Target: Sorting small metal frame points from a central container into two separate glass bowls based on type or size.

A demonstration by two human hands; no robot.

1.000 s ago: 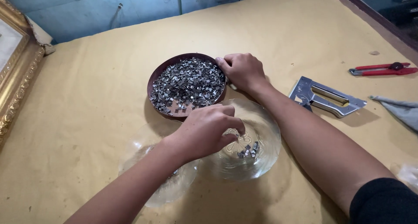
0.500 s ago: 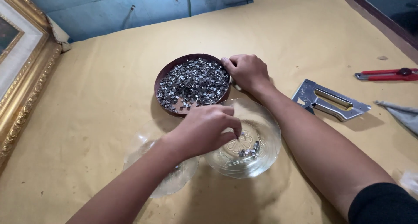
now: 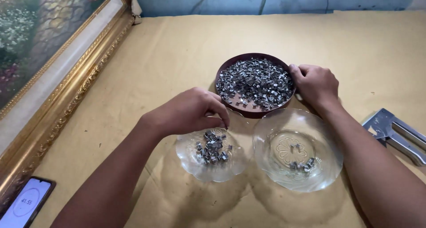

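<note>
Now the view has swung left since a second ago: the stapler (image 3: 396, 135) that lay well in frame at 3 o'clock is cut by the right edge, the red pliers are gone from sight, and a gilt picture frame (image 3: 62, 99) fills the 9 to 11 o'clock side. A phone (image 3: 25, 204) shows at 7 o'clock. More to the point, the left hand (image 3: 188, 110) has shifted. Earlier it hovered over the right glass dish (image 3: 297, 149); now it hangs over the left glass dish (image 3: 212, 151), fingers bunched and tips pressed together just above a heap of small metal clips (image 3: 212, 149). Whether a clip sits in the pinch cannot be told. That suggests clips from the brown bowl (image 3: 254, 84) are being divided between the two dishes, the left one holding far more than the right, where only a few lie near its 5 o'clock rim.

The right hand (image 3: 314, 82) has stayed put, fingers curled on the brown bowl's rim at its 3 o'clock side, steadying it. The bowl, heaped with clips, sits at 12 o'clock from both dishes, touching or nearly touching them, on the paper-covered table (image 3: 168, 55). The left dish lies directly beneath the left hand; the right dish lies between the two forearms.
</note>
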